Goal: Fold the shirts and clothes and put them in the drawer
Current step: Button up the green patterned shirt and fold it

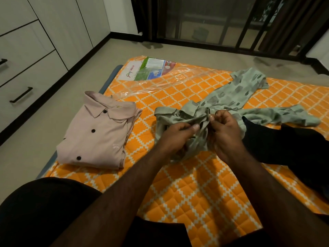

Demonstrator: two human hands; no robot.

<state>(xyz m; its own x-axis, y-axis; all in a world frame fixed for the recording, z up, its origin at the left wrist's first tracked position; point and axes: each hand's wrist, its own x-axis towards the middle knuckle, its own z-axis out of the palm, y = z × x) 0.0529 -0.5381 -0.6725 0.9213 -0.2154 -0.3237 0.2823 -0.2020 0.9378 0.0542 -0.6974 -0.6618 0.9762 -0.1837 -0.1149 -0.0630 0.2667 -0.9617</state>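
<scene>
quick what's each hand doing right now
Left hand: pinching the green patterned shirt.
Right hand: pinching the same shirt's fabric.

A quilted cloth mattress (195, 189) lies under glossy clear plastic wrap (160, 82), with a matt pink cloth shirt (96, 134) and soft green cloth shirt (227, 98).
</scene>
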